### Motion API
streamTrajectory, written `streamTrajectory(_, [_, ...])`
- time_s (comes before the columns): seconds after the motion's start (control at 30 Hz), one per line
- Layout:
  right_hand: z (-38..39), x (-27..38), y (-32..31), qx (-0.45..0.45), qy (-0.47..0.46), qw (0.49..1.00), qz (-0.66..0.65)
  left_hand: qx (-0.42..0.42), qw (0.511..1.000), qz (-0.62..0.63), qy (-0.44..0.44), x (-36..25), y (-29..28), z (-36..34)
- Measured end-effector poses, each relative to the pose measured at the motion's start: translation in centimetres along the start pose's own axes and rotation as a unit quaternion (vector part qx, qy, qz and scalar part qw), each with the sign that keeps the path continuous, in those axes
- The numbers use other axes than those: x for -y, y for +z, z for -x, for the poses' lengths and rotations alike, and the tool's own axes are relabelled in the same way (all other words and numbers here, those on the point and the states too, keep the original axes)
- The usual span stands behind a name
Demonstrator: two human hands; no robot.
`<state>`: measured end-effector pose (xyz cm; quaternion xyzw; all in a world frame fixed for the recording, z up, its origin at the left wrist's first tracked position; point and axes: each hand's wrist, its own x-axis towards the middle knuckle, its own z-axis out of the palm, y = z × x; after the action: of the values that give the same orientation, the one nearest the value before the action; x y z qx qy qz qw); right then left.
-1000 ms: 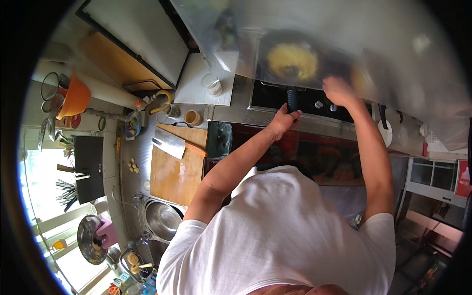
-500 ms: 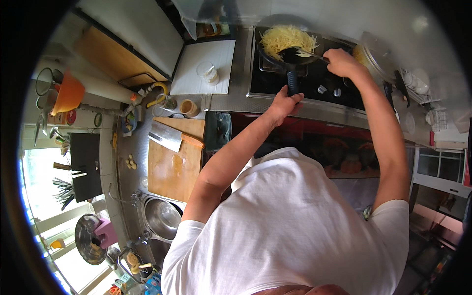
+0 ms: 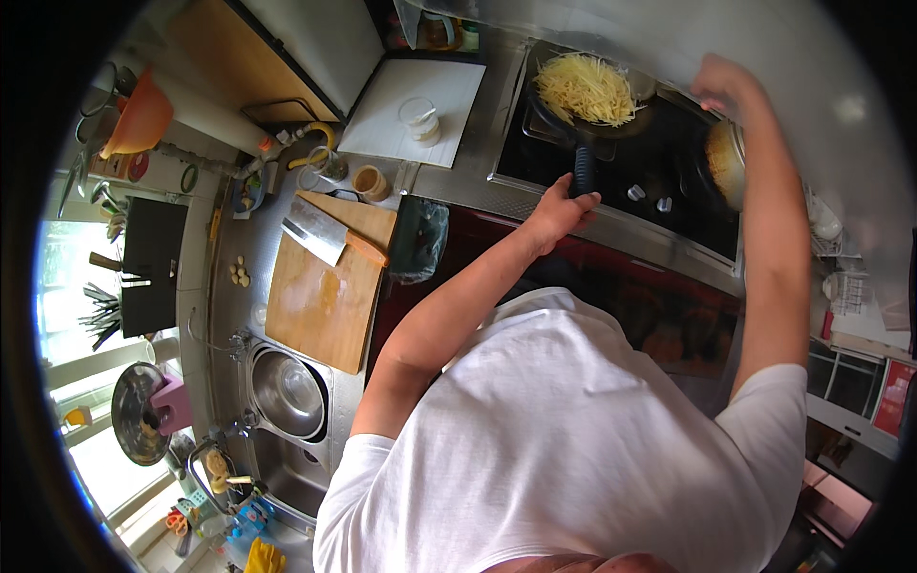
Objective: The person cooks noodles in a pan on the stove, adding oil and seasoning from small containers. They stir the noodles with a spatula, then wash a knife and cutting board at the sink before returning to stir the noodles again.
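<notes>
My left hand [image 3: 568,210] is closed round the ribbed black handle [image 3: 584,164] of a dark frying pan. Pale yellow shreds, like cut potato, lie heaped in the pan [image 3: 587,91], which sits on a black glass hob [image 3: 640,172]. Above and right of it, my right hand [image 3: 716,86] grips a metal turner [image 3: 645,84], whose head is at the pan's far right edge. The translucent hood edge partly blurs that hand. Beside my right forearm is a pot [image 3: 723,162] with a browned interior or lid, partly hidden.
A glass [image 3: 420,122] stands on a white board left of the hob. Further left are a wooden board [image 3: 315,315] with a cleaver [image 3: 315,234], jars [image 3: 370,181], a lined bin [image 3: 418,244], garlic cloves [image 3: 239,270] and a steel sink [image 3: 291,387]. A dish rack [image 3: 821,224] is at right.
My right hand has moved up and right, along with the turner. My left hand stays on the pan handle. The view has shifted, and the pan's contents show more clearly.
</notes>
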<state>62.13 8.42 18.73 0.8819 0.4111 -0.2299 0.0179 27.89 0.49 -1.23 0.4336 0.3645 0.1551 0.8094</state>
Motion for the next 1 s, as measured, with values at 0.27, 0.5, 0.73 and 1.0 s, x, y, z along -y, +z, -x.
streamTrajectory(0.27, [1.0,1.2,0.2,0.068,-0.177,0.982,-0.023,-0.016,0.999,0.039,0.002,0.2,-0.7,0.6])
streamTrajectory(0.5, [-6.3,0.9,0.8,0.014,-0.145,0.989,-0.029,-0.005,0.999,0.036,0.005,-0.3,-0.7,0.5])
streamTrajectory(0.73, [-2.7,3.9,3.1,-0.071,-0.385,0.908,0.150,-0.036,0.996,0.071,-0.029,-0.4,-0.7,0.6])
streamTrajectory(1.0, [15.4,3.0,4.4,-0.063,-0.209,0.944,0.249,0.001,0.998,0.047,-0.030,0.6,-1.1,0.3])
